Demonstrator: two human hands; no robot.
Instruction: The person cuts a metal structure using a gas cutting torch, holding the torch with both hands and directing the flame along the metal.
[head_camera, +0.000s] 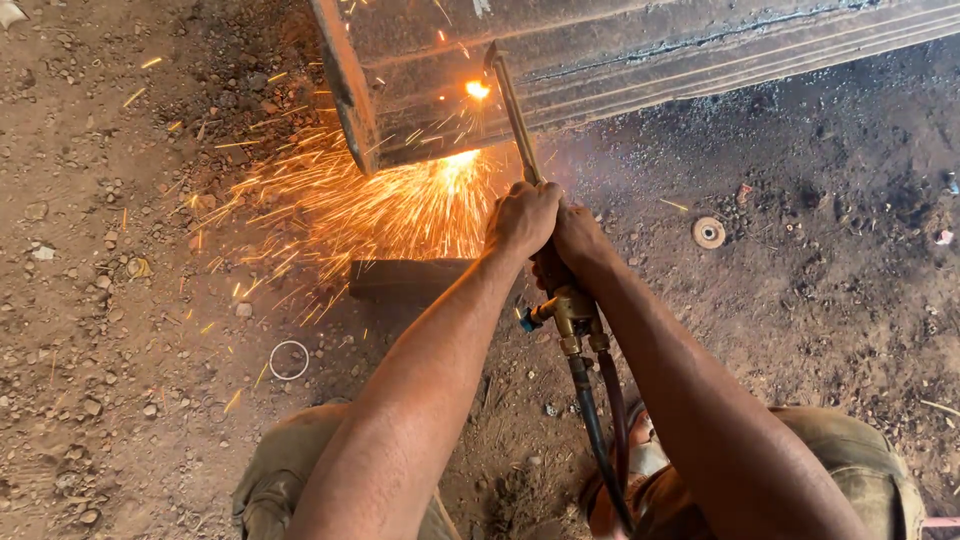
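Note:
My left hand (520, 215) and my right hand (580, 240) both grip the handle of a brass cutting torch (515, 110). Its long tube reaches up to a big rusty steel beam (640, 60). The tip burns a bright orange spot (478, 90) on the beam's face near its left end. Sparks (380, 205) spray down and left over the dirt. Two hoses (600, 420), one dark and one red, run from the torch valves (568, 318) back between my knees.
A dark metal block (405, 278) lies under the spark shower. A thin wire ring (289, 359) rests on the dirt at left, a round metal washer (708, 232) at right. Stones and slag litter the ground.

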